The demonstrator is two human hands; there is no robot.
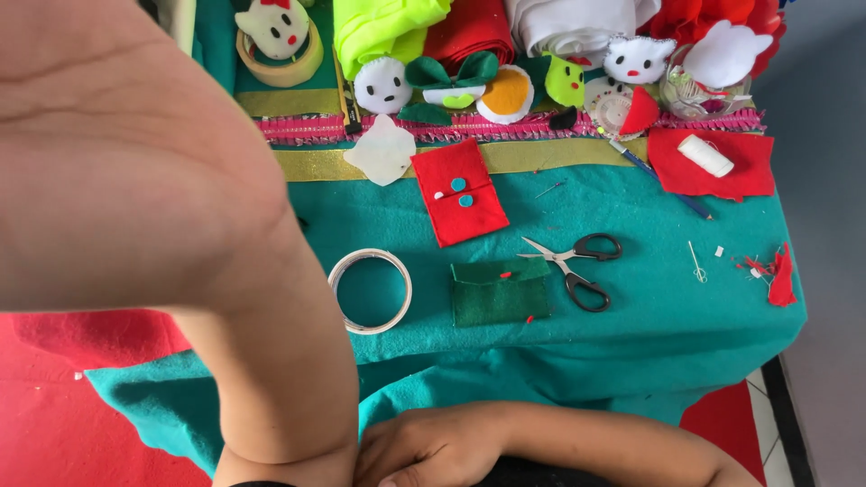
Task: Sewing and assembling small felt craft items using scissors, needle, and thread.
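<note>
My left arm is raised close to the camera and fills the left of the view; its hand is out of frame. My right hand lies at the bottom edge beside the left elbow, knuckles up and fingers curled, partly cut off. Beyond it, on the teal felt cloth, lie a green felt pouch, black-handled scissors, a clear tape ring and a red felt pouch with two small round dots. Neither hand touches them.
Small felt toys and folded fabric line the far edge. A white thread spool rests on red felt. A white felt cutout, a blue pen, a needle and red scraps lie around. Red felt lies lower left.
</note>
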